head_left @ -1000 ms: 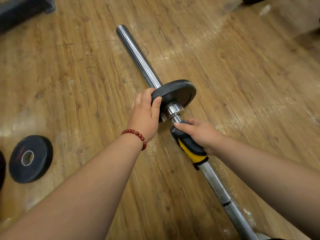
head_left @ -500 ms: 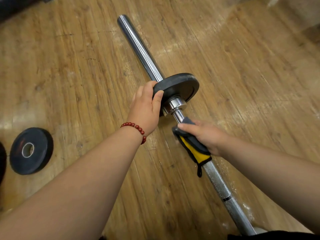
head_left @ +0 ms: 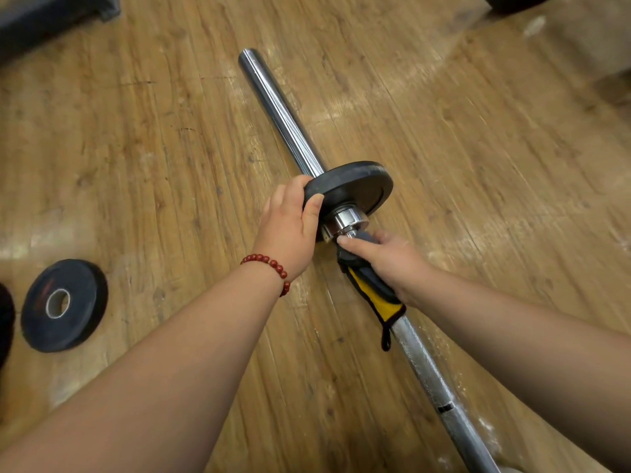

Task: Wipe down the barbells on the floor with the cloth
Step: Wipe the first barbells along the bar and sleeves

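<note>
A chrome barbell (head_left: 283,114) lies diagonally on the wooden floor, from upper middle to lower right. A small black weight plate (head_left: 355,186) sits on its sleeve against the shiny collar (head_left: 346,221). My left hand (head_left: 290,227), with a red bead bracelet at the wrist, grips the plate's left rim. My right hand (head_left: 389,261) is wrapped around the shaft just below the collar, pressing a grey and yellow cloth (head_left: 372,291) onto it. The cloth's tail and loop hang down along the bar.
A loose black weight plate (head_left: 65,305) lies flat on the floor at the left, with another dark edge at the frame's left border. Dark equipment (head_left: 51,15) stands at the upper left. Another dark plate (head_left: 512,1) shows at the top right.
My right hand has slid the cloth up the shaft until it touches the collar. My left hand keeps its hold on the plate.
</note>
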Motion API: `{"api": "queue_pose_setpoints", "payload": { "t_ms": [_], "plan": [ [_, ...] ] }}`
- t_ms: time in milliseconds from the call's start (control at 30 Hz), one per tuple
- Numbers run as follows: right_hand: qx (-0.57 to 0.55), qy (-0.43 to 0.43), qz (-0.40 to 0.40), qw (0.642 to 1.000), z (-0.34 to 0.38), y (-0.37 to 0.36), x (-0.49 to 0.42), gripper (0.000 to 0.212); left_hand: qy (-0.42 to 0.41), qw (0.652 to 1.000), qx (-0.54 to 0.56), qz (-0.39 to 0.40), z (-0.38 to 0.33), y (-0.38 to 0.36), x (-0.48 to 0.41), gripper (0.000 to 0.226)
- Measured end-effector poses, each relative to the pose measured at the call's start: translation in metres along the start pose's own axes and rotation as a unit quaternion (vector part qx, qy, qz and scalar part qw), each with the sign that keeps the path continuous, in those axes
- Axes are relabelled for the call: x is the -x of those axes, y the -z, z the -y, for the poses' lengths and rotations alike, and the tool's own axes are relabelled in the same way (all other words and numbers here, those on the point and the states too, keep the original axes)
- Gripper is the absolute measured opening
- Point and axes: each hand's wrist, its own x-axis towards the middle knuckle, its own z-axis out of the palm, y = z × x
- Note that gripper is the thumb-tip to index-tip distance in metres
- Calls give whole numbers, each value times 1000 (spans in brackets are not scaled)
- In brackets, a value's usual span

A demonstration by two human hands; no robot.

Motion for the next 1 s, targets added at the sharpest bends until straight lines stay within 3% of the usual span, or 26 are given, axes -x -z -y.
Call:
{"api": "queue_pose_setpoints", "payload": {
  "t_ms": [133, 200, 300, 367, 433, 467, 533, 567, 633, 700, 800, 933, 1000],
  "plan": [
    [145, 61, 23, 987, -14, 11, 24, 30, -4, 1000, 2, 0, 2, 0, 0, 37],
    [184, 94, -27, 978, -25, 11, 27, 30, -6, 1000, 4, -2, 2, -1, 0, 37],
    [107, 165, -169, 966, -25, 8, 28, 20, -9, 1000, 2, -4, 2, -2, -1, 36],
    [47, 252, -175, 951, -15, 4, 25, 35, -13, 1000, 0, -6, 2, -1, -2, 36],
    [178, 303, -113, 929, -12, -7, 13, 63, -17, 1000, 2, -9, 3, -1, -2, 35],
    [309, 305, -99, 896, -16, -15, 8, 74, -18, 1000, 2, -7, 3, 0, -2, 35],
    [492, 335, -127, 793, -32, -22, 3, 79, -16, 1000, 4, 3, 3, 2, -2, 36],
    [538, 352, -136, 754, -39, -22, 4, 76, -15, 1000, 6, 7, 4, 3, -1, 35],
    [568, 389, -139, 712, -51, -17, 6, 67, -14, 1000, 9, 12, 4, 3, -1, 35],
    [567, 403, -137, 705, -54, -12, 0, 65, -16, 1000, 6, 7, 3, 2, -2, 36],
    [552, 366, -152, 733, -47, -15, -2, 74, -23, 1000, 1, 0, 1, 0, -5, 35],
    [585, 418, -80, 691, -50, -13, 6, 80, -16, 1000, 5, 4, 3, 1, -3, 35],
    [554, 401, -86, 724, -42, -13, 1, 80, -12, 1000, 2, 8, 2, 1, -3, 35]
  ]
}}
